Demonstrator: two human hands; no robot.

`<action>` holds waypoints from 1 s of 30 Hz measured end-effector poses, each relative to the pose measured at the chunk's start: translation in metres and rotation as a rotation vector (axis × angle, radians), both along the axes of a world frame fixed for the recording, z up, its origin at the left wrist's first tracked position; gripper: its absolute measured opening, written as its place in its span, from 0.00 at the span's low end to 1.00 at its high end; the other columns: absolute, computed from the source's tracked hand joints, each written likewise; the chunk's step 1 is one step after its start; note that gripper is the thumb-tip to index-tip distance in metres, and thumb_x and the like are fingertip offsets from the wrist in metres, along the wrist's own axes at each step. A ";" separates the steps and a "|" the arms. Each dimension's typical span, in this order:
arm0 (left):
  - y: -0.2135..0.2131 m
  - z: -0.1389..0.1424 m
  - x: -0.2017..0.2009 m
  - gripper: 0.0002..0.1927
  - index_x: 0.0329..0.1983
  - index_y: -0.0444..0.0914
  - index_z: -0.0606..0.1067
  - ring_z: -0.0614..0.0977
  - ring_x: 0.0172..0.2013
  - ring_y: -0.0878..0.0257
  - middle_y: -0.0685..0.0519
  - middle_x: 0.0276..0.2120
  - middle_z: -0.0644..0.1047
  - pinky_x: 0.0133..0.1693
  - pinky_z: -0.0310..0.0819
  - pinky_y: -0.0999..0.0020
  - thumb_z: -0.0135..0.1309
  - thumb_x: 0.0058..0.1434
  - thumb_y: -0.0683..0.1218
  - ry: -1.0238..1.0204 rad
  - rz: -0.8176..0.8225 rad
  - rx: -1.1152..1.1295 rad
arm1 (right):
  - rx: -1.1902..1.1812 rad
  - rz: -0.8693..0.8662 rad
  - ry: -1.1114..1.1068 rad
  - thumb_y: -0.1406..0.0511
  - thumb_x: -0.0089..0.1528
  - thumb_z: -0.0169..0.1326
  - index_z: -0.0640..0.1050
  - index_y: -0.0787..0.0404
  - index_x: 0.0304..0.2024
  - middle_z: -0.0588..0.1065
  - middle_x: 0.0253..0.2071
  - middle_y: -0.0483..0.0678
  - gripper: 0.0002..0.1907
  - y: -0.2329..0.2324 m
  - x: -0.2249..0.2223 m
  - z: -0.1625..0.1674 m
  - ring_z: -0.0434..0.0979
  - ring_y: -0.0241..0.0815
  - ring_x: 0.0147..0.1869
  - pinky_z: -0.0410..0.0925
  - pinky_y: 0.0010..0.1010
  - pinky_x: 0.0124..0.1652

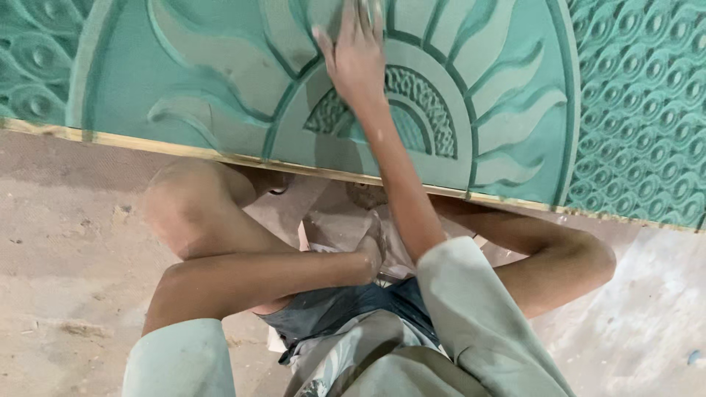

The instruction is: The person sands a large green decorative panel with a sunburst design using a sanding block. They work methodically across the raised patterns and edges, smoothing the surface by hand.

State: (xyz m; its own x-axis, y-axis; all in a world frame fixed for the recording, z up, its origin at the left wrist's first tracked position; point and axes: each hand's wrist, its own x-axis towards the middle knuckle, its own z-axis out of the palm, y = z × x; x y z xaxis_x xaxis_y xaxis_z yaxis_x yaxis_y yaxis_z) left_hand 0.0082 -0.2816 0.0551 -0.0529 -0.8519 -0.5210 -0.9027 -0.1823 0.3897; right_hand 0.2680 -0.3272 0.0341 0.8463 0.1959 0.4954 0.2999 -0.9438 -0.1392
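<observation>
Dusty floor (pixel 66 242); right hand (pixel 357 59) on carved green relief panel (pixel 500 88).

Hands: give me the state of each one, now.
Right hand: pressed on the green carved panel, fingers over something small; closure cannot be told.
Left hand: down at the lap; cannot be told.

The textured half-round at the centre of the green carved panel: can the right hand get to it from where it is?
Probably yes: the right hand lies flat on the green carved panel just above the textured half-round, nothing between them.
</observation>
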 end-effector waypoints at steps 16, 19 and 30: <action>-0.002 0.006 0.006 0.37 0.74 0.34 0.60 0.54 0.73 0.37 0.40 0.74 0.56 0.68 0.39 0.32 0.48 0.66 0.56 0.005 0.007 -0.012 | -0.047 -0.058 0.126 0.46 0.75 0.41 0.54 0.66 0.75 0.60 0.76 0.58 0.38 -0.010 -0.013 -0.005 0.56 0.56 0.80 0.39 0.57 0.76; -0.001 0.004 0.004 0.37 0.74 0.34 0.60 0.54 0.73 0.37 0.39 0.74 0.56 0.68 0.40 0.32 0.47 0.66 0.56 0.009 0.001 -0.002 | -0.120 -0.171 0.304 0.44 0.75 0.40 0.54 0.61 0.76 0.57 0.77 0.52 0.37 -0.010 -0.007 -0.002 0.52 0.50 0.82 0.38 0.55 0.78; 0.002 0.003 0.007 0.38 0.74 0.34 0.60 0.54 0.72 0.36 0.39 0.73 0.57 0.68 0.40 0.32 0.47 0.66 0.58 0.013 0.017 0.014 | -0.144 -0.082 0.178 0.46 0.78 0.42 0.53 0.60 0.77 0.56 0.78 0.52 0.35 -0.010 0.001 0.006 0.52 0.52 0.83 0.39 0.56 0.79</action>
State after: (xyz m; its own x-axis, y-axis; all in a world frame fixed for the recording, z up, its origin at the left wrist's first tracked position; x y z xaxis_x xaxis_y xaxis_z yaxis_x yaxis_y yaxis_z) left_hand 0.0150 -0.2797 0.0579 -0.0451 -0.8456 -0.5320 -0.8943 -0.2032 0.3986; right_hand 0.2686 -0.3372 0.0403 0.9338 0.1805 0.3090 0.2042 -0.9779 -0.0457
